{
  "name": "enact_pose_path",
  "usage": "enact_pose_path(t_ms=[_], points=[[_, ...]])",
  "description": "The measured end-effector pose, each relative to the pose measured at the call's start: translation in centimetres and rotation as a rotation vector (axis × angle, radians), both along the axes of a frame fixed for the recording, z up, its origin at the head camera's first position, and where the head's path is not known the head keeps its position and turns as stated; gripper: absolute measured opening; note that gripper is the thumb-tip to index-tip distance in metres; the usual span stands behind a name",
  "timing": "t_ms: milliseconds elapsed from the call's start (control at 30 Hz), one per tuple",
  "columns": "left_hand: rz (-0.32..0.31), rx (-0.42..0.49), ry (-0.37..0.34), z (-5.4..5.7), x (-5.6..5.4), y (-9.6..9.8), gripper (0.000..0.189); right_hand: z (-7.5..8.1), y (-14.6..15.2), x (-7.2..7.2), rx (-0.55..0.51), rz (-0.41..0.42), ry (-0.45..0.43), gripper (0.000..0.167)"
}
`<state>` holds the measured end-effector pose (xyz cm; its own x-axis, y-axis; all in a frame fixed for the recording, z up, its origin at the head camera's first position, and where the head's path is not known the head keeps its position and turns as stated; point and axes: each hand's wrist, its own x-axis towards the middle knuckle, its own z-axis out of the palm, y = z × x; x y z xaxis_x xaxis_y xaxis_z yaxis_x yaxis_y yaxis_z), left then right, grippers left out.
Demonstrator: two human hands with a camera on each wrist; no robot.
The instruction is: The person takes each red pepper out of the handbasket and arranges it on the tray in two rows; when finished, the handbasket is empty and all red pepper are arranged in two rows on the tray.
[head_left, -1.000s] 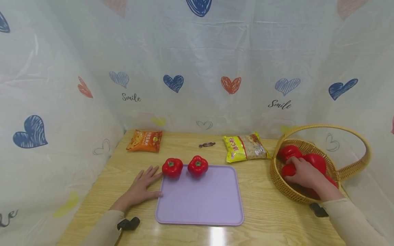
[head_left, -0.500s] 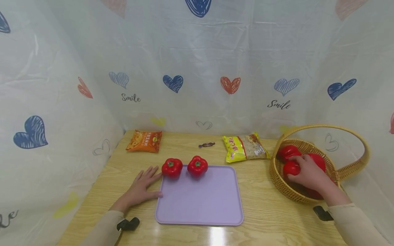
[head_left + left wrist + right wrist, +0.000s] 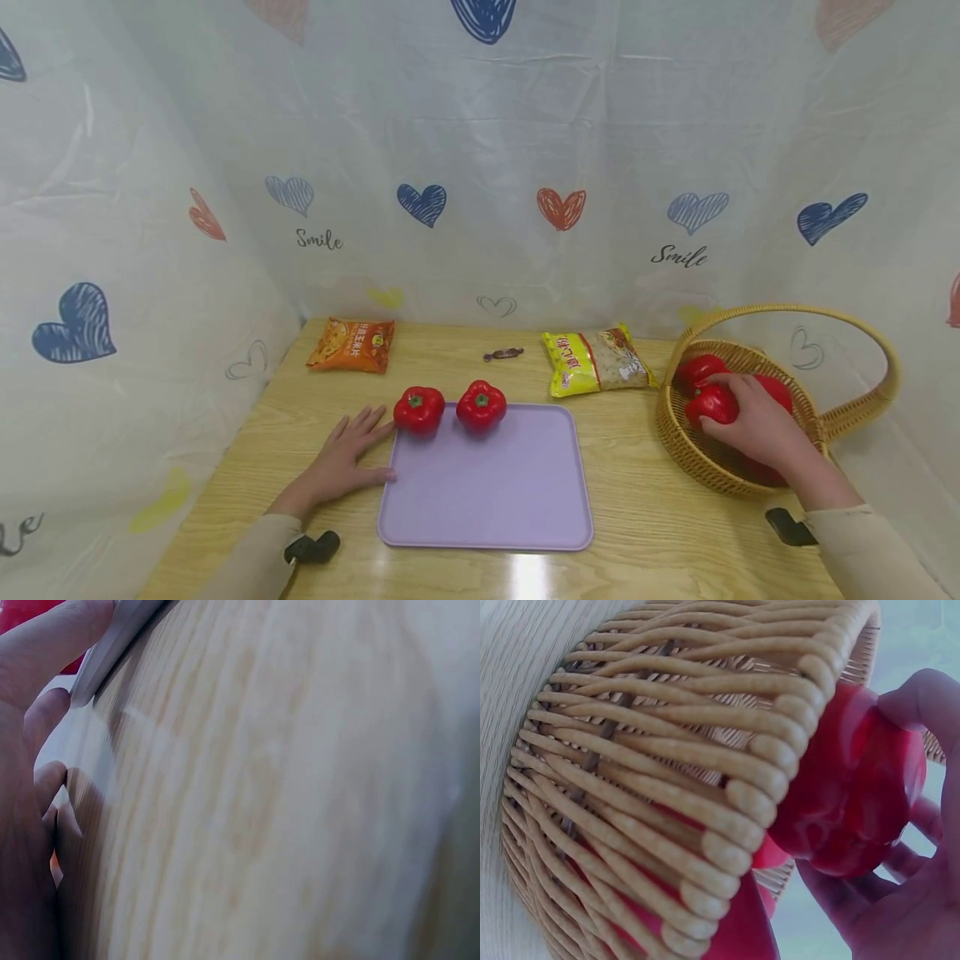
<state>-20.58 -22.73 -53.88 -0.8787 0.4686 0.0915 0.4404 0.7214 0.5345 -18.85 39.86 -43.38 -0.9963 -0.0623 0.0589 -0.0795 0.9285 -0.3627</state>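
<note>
My right hand (image 3: 759, 421) grips a red bell pepper (image 3: 712, 404) at the mouth of the wicker basket (image 3: 701, 467). In the right wrist view thumb and fingers curl round this bell pepper (image 3: 851, 787), right at the woven rim. Several more red things lie inside the basket, partly hidden by the hand; one red pepper (image 3: 703, 367) shows behind. My left hand (image 3: 347, 458) lies spread on the table, its thumb at the left edge of the lavender tray (image 3: 487, 500). Two red bell peppers (image 3: 420, 410) stand side by side at the tray's back left, the left one near my index fingertip.
An orange snack bag (image 3: 351, 344) lies at the table's back left. A small wrapped candy (image 3: 503, 354) and a yellow snack bag (image 3: 600, 360) lie behind the tray. The basket's tall handle (image 3: 795, 310) arches over its right side. A heart-printed curtain (image 3: 487, 150) closes off the back.
My right hand has lifted the bell pepper slightly and turned it inside the basket, so its stem side now shows. The left hand has stayed in place.
</note>
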Motion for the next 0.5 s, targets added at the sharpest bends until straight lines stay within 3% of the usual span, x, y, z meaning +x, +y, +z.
enact_pose_path(t_ms=[233, 500], points=[[0.0, 0.006, 0.0, -0.03, 0.0, 0.02, 0.083, -0.27, -0.04, 0.16, -0.039, -0.003, 0.066, 0.072], [-0.001, 0.006, 0.001, -0.03, 0.03, -0.01, 0.082, -0.36, -0.01, 0.48, -0.082, -0.027, 0.072, 0.073]])
